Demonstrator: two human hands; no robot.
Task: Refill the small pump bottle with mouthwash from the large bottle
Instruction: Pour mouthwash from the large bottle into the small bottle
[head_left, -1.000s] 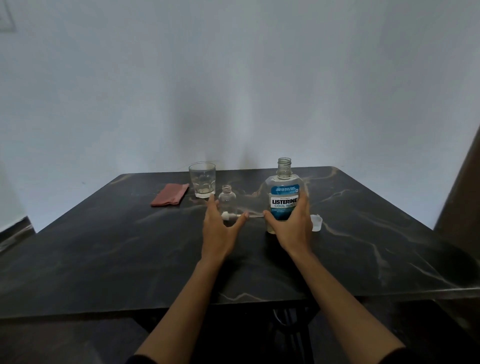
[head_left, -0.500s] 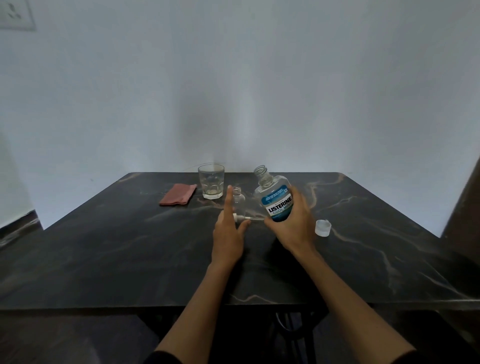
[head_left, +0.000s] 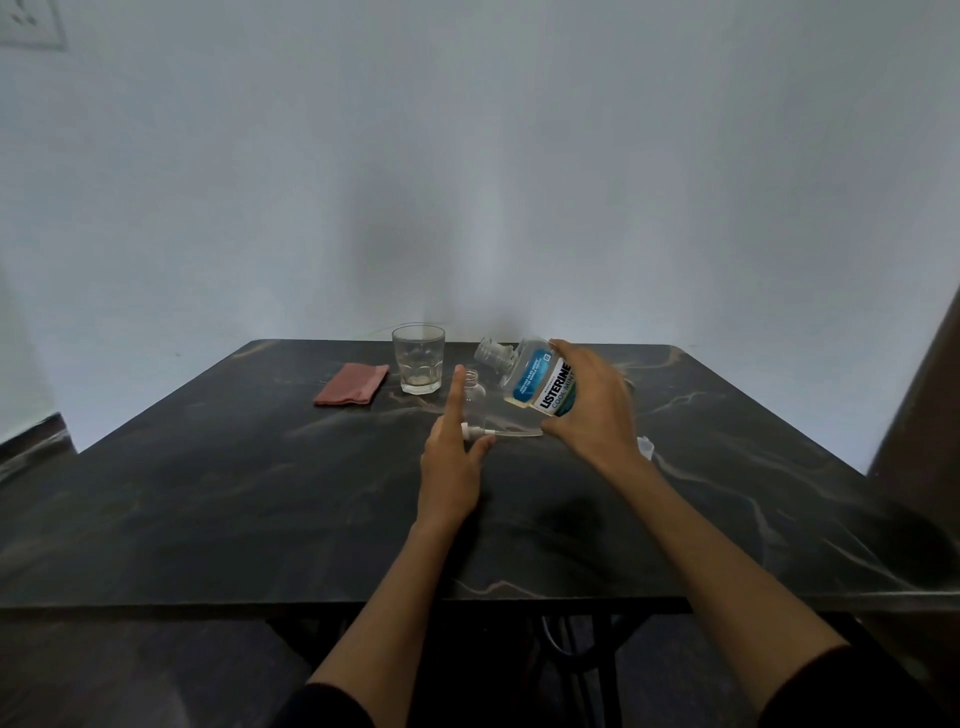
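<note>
My right hand (head_left: 589, 415) grips the large mouthwash bottle (head_left: 540, 382), uncapped and tilted left, its open neck just above and right of the small bottle. The small clear bottle (head_left: 475, 402) stands upright with its mouth open, near the table's middle. My left hand (head_left: 452, 457) is beside it, fingers straight, forefinger along the bottle's left side and thumb near its base. The white pump head with its tube (head_left: 493, 432) lies on the table in front of the small bottle.
A drinking glass (head_left: 418, 358) stands behind the small bottle, with a folded reddish cloth (head_left: 352, 384) to its left. The large bottle's cap (head_left: 645, 447) lies partly hidden behind my right wrist. All sit on a dark marbled table (head_left: 260, 493).
My right hand lifted the large bottle off the table and tipped it further left toward the small bottle's mouth. My left hand moved closer to the small bottle.
</note>
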